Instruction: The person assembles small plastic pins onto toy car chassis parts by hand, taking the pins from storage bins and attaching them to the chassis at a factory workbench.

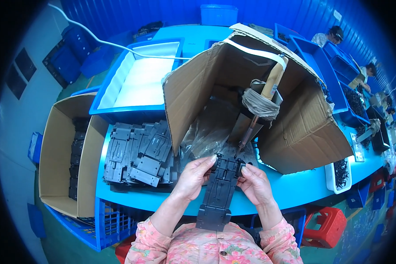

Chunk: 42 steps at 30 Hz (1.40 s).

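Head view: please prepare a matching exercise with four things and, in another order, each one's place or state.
1. Long black part
2. Stacked black parts
3. Small white tray
4. Tan-handled tool

A. Filled with small black pieces
B. Tilted, tip pointing down
C. Held between left hand and right hand
D. Lying left of both hands

Pairs: 1-C, 2-D, 3-A, 4-B

At the lower centre of the frame, a panel (218,191) lies between the left hand (194,178) and the right hand (256,185). Left of them, a stack of panels (138,152) rests on the bench (290,191), with a bin (127,116) behind it. A box (94,163) containing parts (76,165) sits farther left. Behind the hands, a carton (303,141) stands around a tool (273,81). Toward the right, a tray (329,179) holds small pieces (341,174); a stool (332,231) stands at lower right.
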Each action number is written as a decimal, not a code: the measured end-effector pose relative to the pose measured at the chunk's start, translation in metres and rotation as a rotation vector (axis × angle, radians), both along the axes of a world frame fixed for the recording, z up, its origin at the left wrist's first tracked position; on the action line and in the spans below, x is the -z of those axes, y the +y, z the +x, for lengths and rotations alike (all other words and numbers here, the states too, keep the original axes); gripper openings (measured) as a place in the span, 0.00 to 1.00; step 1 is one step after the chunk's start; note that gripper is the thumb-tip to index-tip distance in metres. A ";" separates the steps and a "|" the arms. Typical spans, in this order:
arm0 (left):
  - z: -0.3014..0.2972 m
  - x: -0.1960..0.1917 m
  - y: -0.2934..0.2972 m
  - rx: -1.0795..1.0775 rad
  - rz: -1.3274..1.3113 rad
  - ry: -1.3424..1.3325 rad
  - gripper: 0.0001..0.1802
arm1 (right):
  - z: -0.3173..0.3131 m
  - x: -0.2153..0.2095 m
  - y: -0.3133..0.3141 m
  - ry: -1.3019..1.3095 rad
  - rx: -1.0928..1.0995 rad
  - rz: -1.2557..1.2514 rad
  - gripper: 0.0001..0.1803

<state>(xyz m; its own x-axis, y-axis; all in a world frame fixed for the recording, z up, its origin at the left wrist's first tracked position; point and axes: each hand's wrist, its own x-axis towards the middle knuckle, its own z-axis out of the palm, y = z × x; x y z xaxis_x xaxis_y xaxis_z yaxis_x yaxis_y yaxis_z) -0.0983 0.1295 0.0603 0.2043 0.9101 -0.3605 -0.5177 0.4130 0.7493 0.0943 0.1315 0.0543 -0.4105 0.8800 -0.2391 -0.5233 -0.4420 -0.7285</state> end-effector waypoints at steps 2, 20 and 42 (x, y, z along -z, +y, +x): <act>-0.003 -0.002 0.002 -0.011 0.015 -0.019 0.17 | -0.003 -0.002 0.001 0.043 -0.012 -0.010 0.14; -0.003 -0.011 0.007 -0.049 0.052 -0.194 0.16 | -0.009 -0.007 0.004 0.026 0.014 0.051 0.14; -0.003 -0.010 0.006 -0.076 0.027 -0.221 0.16 | -0.010 -0.009 0.000 -0.025 0.056 0.079 0.13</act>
<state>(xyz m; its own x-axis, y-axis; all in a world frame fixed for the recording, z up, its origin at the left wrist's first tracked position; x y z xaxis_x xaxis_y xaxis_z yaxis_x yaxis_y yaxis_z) -0.1010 0.1354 0.0702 0.2058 0.9348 -0.2895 -0.6994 0.3474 0.6247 0.0841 0.1312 0.0631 -0.3553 0.9177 -0.1776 -0.5265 -0.3535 -0.7732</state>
